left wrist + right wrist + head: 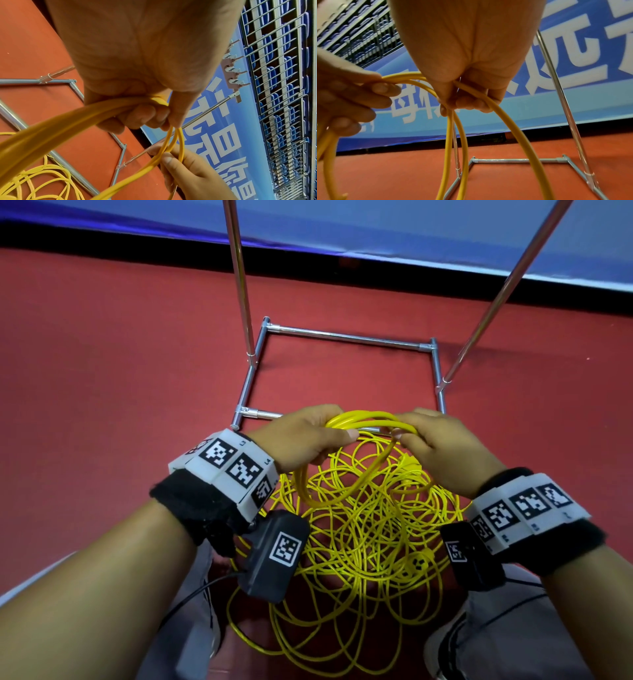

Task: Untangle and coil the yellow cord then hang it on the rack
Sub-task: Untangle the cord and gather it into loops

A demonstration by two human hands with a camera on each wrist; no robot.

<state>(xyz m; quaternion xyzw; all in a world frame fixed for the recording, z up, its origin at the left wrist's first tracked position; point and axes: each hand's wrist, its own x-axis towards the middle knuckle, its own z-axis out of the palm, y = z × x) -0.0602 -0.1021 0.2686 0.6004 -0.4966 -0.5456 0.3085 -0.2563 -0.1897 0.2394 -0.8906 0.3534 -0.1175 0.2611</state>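
A long yellow cord [363,535] lies in a loose tangle on the red floor between my knees. My left hand [308,436] grips a small bundle of coiled loops [120,104] above the tangle. My right hand [435,440] pinches the same loops [453,121] a little to the right, fingers curled round the strands. The loops hang down from both hands toward the pile. The metal rack [346,337] stands just beyond my hands, its base frame on the floor and two poles rising up and out of view.
A blue banner [411,227] with white characters runs along the far edge of the red floor [102,354]. A hook bar [231,70] shows high in the left wrist view. My shoes [445,645] flank the cord pile.
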